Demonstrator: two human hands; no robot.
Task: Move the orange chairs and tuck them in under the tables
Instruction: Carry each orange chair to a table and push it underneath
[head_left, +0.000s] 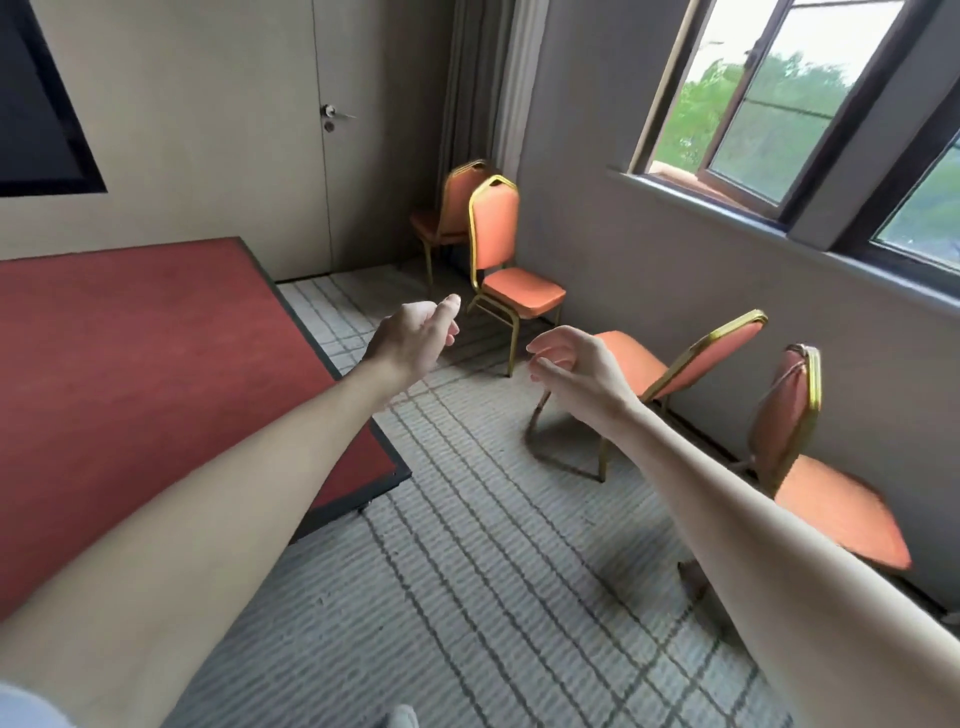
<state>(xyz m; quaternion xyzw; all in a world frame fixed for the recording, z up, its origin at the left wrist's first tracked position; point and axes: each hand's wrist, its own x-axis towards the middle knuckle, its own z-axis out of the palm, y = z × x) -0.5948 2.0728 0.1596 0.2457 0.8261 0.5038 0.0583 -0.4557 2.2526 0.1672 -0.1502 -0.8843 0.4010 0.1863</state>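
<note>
Head view is showing a strip of patterned carpet (493, 571) running between the red-topped desk (130, 364) on the left and the grey wall (649, 270) under the window (753, 114) on the right. The desk's dark-edged corner (400, 470) is jutting into this strip, narrowing it there, and the carpet is widening again toward the person. A closed door (384, 130) is standing at the far end.

Along the wall, the nearest orange chair (789, 410) is sitting at the right edge, its seat partly hidden behind the right forearm. The third orange chair (711, 353) is standing just beyond it, its back toward the wall and its seat facing the open carpet. The second orange chair (496, 228) is standing farther on, with the farthest orange chair (457, 202) just behind it in the corner. All four are standing apart from the desk.

Both arms are reaching forward over the carpet. The left hand (415, 335) is hanging in the air with loosely curled fingers, gripping nothing, near the desk's long edge and appearing just left of the second chair's legs. The right hand (571, 364) is likewise hanging empty with its fingers drooping, overlapping the third chair's seat in this view; whether it is touching that seat cannot be told.
</note>
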